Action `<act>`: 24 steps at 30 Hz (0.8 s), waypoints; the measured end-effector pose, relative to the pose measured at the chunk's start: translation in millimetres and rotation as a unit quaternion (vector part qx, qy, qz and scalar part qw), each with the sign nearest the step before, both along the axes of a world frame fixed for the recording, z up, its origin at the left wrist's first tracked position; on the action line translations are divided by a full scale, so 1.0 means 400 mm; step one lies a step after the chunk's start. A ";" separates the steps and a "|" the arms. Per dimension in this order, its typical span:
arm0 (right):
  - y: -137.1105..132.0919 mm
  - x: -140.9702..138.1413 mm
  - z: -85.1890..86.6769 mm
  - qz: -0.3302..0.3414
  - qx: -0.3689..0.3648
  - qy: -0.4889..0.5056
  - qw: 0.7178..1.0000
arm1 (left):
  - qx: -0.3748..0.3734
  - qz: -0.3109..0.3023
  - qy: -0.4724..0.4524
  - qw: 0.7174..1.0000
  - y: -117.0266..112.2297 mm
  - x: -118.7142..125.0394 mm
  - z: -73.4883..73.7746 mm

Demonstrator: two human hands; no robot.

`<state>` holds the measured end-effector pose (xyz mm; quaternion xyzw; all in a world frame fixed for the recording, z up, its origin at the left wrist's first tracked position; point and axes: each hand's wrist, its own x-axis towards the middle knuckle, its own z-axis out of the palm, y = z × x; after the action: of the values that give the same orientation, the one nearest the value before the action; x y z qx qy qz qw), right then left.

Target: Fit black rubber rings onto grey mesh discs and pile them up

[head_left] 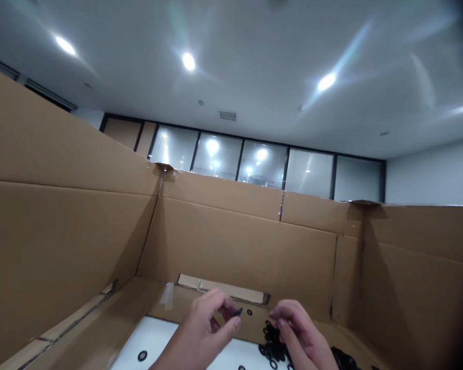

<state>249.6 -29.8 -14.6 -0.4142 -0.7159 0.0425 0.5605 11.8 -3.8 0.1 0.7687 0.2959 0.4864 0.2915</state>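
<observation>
My left hand point(206, 326) is raised at the bottom middle, its fingers curled in a pinch around a small black ring point(237, 311). My right hand point(299, 331) is just to its right, fingers curled, hovering over a heap of several black rubber rings point(272, 344). I cannot make out whether the right hand holds a ring. Both hands are inside a large cardboard box point(239, 241). One single black ring point(142, 355) lies apart on the white surface point(158, 339) at the lower left.
Tall brown cardboard walls stand on the left, back and right. A loose ring point(249, 312) rests on the cardboard flap by the back wall. Above the box are a ceiling with spotlights and a row of glass panels.
</observation>
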 end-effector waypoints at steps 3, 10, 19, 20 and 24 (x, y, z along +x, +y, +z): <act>-0.004 -0.096 0.052 0.078 -0.005 0.026 0.997 | -0.083 -0.054 -0.132 0.986 0.002 -0.002 0.002; 0.032 -0.195 0.032 0.091 0.021 0.122 0.988 | -0.152 -0.145 -0.203 0.956 0.002 -0.031 0.006; 0.018 -0.205 0.050 0.075 0.032 0.079 0.994 | -0.113 -0.058 -0.145 0.981 0.004 -0.022 0.002; 0.017 -0.208 0.050 0.077 0.031 0.080 0.993 | -0.111 -0.059 -0.142 0.982 0.002 -0.021 0.001; 0.014 -0.217 0.048 0.106 0.013 0.095 0.990 | -0.106 -0.070 -0.146 0.981 -0.006 -0.020 0.001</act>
<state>162.9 -24.2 4.4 -0.3228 -0.6995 0.1319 0.6237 3.9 -6.1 0.4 0.6733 0.2458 0.5375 0.4442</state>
